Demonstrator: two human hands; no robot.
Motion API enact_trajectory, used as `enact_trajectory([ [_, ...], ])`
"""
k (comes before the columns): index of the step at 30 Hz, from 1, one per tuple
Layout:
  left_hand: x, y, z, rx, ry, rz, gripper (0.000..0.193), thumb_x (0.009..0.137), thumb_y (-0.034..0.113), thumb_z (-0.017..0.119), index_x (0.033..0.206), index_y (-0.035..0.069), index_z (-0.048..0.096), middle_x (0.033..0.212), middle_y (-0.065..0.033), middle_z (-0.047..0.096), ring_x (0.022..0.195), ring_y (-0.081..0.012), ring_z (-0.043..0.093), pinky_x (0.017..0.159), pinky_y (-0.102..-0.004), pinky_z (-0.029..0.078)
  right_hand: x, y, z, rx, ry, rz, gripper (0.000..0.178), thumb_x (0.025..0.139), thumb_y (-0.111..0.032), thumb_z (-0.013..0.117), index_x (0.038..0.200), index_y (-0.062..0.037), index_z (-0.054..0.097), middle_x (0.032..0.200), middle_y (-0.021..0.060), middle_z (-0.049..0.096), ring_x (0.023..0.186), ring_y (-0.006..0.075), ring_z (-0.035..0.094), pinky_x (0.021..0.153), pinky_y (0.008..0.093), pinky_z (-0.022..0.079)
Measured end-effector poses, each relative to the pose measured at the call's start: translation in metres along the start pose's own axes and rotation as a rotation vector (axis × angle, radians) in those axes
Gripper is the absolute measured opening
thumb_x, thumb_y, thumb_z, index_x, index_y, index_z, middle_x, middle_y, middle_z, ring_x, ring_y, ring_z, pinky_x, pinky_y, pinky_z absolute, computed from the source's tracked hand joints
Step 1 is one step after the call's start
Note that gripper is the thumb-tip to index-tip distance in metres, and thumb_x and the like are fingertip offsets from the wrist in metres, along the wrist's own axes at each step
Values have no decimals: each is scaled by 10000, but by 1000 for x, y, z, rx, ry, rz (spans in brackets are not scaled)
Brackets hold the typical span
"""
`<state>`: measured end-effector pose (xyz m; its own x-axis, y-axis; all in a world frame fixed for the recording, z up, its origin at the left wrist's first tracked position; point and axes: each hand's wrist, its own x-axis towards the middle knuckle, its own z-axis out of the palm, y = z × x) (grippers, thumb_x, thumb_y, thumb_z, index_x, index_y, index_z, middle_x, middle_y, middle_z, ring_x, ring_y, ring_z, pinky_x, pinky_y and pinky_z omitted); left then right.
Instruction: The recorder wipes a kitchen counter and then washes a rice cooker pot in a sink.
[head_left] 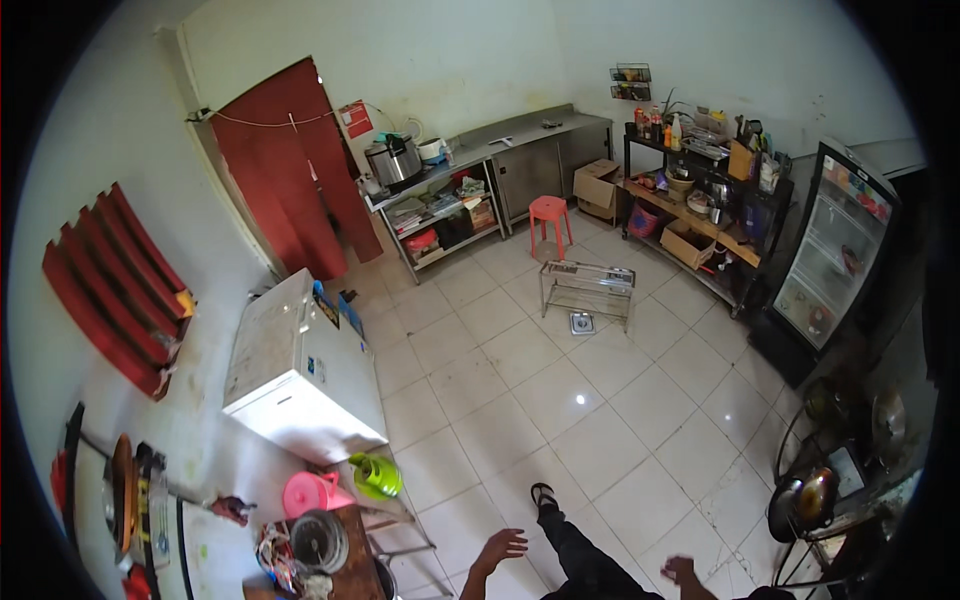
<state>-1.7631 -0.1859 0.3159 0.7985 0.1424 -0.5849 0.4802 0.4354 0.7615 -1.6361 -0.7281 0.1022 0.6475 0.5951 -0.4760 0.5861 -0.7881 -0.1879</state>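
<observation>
Pink and green plastic jugs (345,482) sit at the lower left of the frame beside a small wooden table (352,570), below a white chest freezer (300,370). Just right of the table, the left hand (500,547) hangs empty with fingers loosely spread. At the bottom centre-right, the right hand (680,570) is empty too, fingers curled, near a wok (805,500) on a stand.

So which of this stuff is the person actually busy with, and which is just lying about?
In hand or nearest:
left hand, empty, fingers spread
right hand, empty
small wooden table beside the left hand

Lying about:
white chest freezer
pink stool
metal rack
glass-door fridge
</observation>
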Motion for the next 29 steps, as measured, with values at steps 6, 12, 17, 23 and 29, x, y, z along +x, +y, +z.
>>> enact_trajectory([
  [6, 123, -43, -160, -182, -74, -457, 273, 915, 293, 505, 1056, 70, 575, 956, -99, 616, 847, -233, 601, 698, -357, 494, 167, -39, -34, 1483, 202, 504, 198, 754, -356, 613, 728, -160, 600, 709, 53, 586, 691, 251, 616, 568, 437, 474],
  [12, 141, 41, -274, -82, 316, -178, 448, 870, 376, 590, 1147, 30, 525, 1002, -150, 613, 884, -276, 597, 726, -432, 531, 412, -137, -337, 1521, 60, 637, 159, 865, -140, 507, 931, 2, 536, 801, 130, 588, 680, 287, 663, 576, 415, 567],
  [17, 242, 126, -321, -254, 408, -202, 401, 904, 300, 548, 1208, 44, 493, 1031, -156, 618, 968, -301, 605, 785, -474, 547, 620, -136, -461, 1320, 90, 422, 116, 852, -155, 543, 878, -45, 566, 797, 120, 593, 668, 277, 663, 548, 418, 557],
  [23, 428, 272, -387, -311, 433, -305, 436, 893, 323, 572, 1222, 49, 488, 1106, -183, 598, 969, -319, 610, 818, -463, 538, 808, -182, -544, 1355, -16, 444, 130, 850, -198, 589, 898, -79, 570, 786, 87, 599, 593, 282, 656, 502, 417, 543],
  [29, 599, 449, -428, -216, 353, -398, 373, 943, 268, 419, 1179, 9, 544, 1118, -191, 606, 953, -368, 624, 868, -470, 511, 938, -210, -568, 1456, -14, 650, 175, 782, -169, 571, 909, -51, 595, 715, 149, 608, 562, 324, 651, 462, 399, 547],
])
